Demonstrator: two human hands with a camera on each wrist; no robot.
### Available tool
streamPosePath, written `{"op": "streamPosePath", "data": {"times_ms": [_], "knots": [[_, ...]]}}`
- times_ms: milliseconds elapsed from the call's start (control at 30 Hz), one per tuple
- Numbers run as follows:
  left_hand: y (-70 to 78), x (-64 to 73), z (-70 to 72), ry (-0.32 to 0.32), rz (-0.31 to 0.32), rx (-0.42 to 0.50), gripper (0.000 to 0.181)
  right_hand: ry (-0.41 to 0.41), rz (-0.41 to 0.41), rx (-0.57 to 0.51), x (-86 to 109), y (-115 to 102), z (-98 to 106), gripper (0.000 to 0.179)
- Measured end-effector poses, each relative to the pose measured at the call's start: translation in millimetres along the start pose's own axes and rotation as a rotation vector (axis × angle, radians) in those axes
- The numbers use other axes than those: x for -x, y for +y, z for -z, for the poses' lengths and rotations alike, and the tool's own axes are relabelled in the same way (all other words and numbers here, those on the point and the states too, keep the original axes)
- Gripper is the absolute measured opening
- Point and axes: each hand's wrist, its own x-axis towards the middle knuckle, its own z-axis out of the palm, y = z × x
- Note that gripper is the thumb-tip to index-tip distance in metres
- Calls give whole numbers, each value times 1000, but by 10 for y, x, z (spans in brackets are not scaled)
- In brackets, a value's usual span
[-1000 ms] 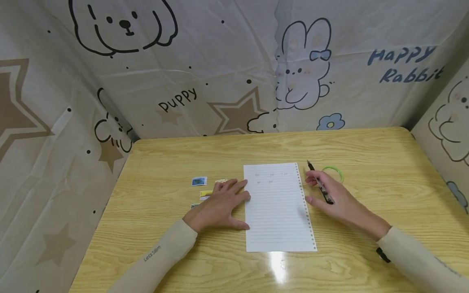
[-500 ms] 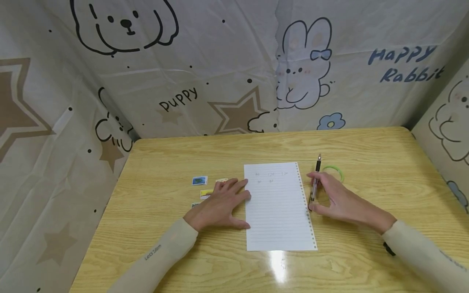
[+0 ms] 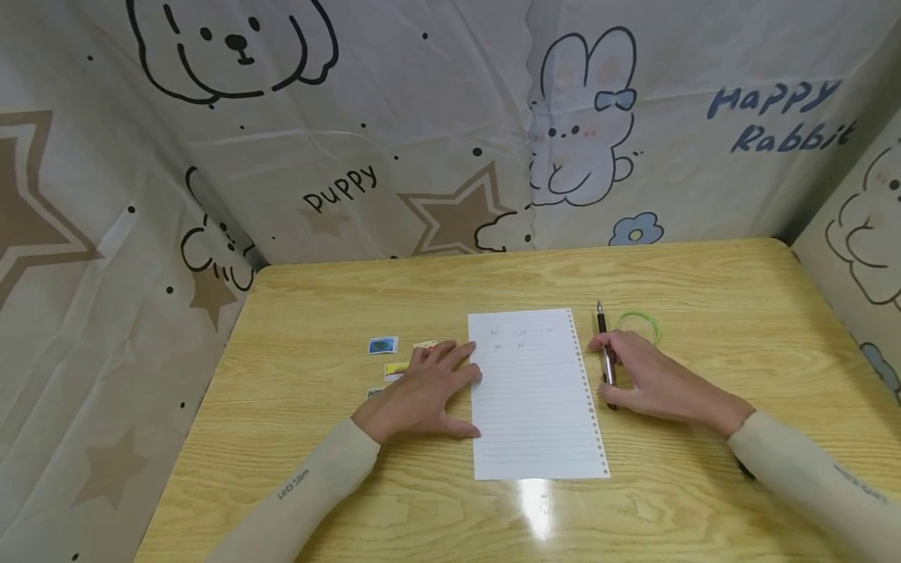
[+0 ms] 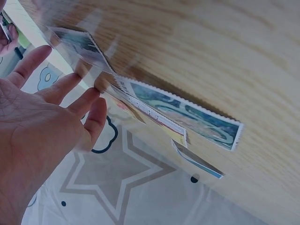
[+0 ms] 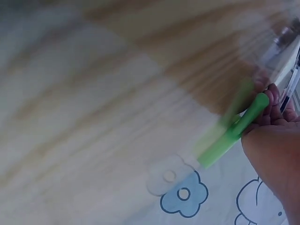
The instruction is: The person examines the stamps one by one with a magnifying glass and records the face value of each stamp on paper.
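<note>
A sheet of lined paper (image 3: 529, 407) with punched holes down its right side lies on the table. Faint handwriting shows near its top. My left hand (image 3: 429, 391) rests with spread, relaxed fingers at the paper's left edge, its fingertips touching it. To the right of the sheet, my right hand (image 3: 644, 383) holds a black and clear pen (image 3: 608, 367) between thumb and fingers, point facing away from me. Partly under and beside the left hand are several stamps, among them a blue one (image 3: 383, 345), a yellow one (image 3: 394, 371) and a green one (image 4: 183, 115).
A light green ring (image 3: 639, 316) lies just beyond the right hand; the right wrist view shows this green ring (image 5: 234, 131) edge-on beside the fingers. The wooden table (image 3: 704, 297) ends at a patterned cloth (image 3: 450, 133) behind and at both sides.
My right hand has turned the pen from a leftward slant to almost straight away from me, moving slightly. The left hand and paper stay put.
</note>
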Motion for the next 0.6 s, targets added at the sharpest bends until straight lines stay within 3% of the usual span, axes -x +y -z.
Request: {"op": "streamPosePath", "data": {"times_ms": [600], "knots": [[-2, -15, 2, 0, -3, -32, 75, 5, 145, 105, -34, 103, -19, 51]]}}
